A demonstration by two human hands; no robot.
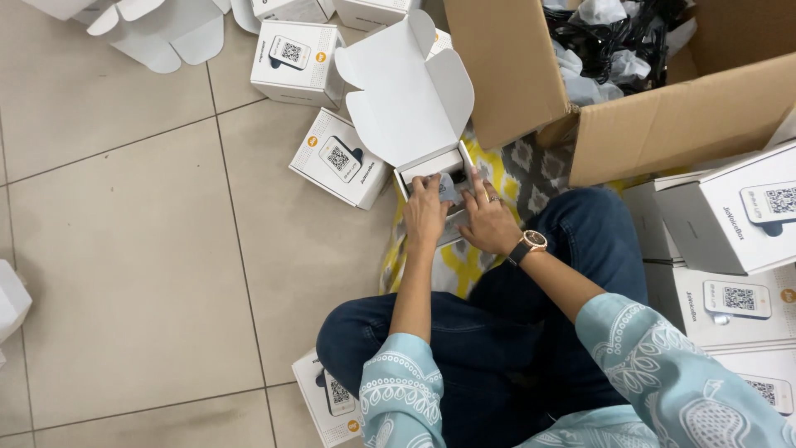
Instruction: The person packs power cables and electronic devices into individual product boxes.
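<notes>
- Both hands are down in the open white box [431, 170] that sits on the floor in front of my crossed legs, its lid flap standing up and back
- My left hand [424, 214] rests at the box's near left edge, fingers laid flat on a small pale item [448, 187] inside; I cannot tell whether it grips or only presses
- My right hand [489, 222] comes in from the right side, close beside the left, fingers spread over the same item and the box rim (a ring on one finger, a wristwatch [531, 243] on the wrist)
- The box stands on a yellow-and-grey patterned cloth [510, 170] spread over the tiled floor [124, 249]
- Just behind it a big brown carton [663, 124] lies open, holding dark wrapped pieces
- Closed white boxes lie round about: one just left of the open box [340, 159], another farther back [297, 62], one by my left knee [332, 402], a stack at my right [738, 216]
</notes>
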